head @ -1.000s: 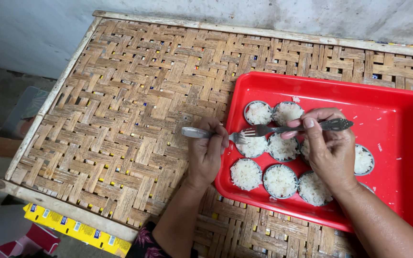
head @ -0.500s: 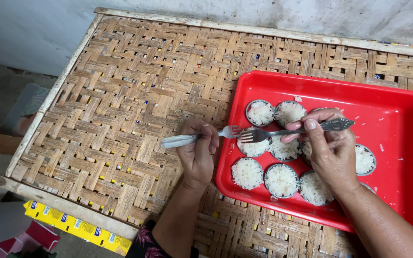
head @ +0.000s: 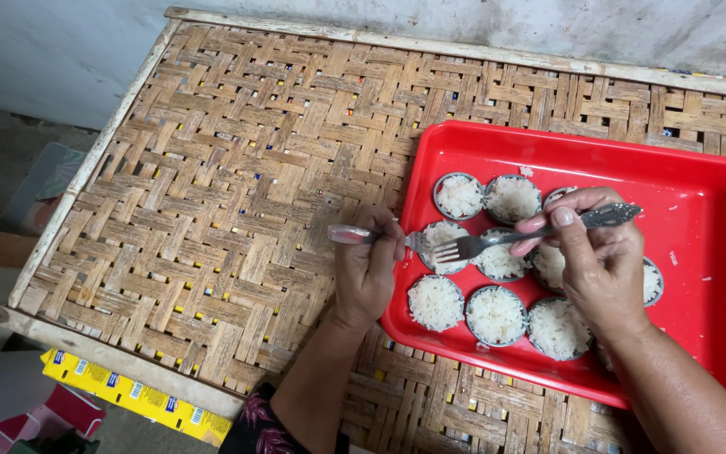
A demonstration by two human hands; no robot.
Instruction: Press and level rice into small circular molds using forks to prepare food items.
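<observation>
Forks (head: 497, 242) over tray's (head: 716, 193) left edge

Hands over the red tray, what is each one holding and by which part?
The right hand holds a fork by its handle. The left hand grips a second utensil mid-handle; its working end meets the fork's tines over a rice-filled cup.
</observation>
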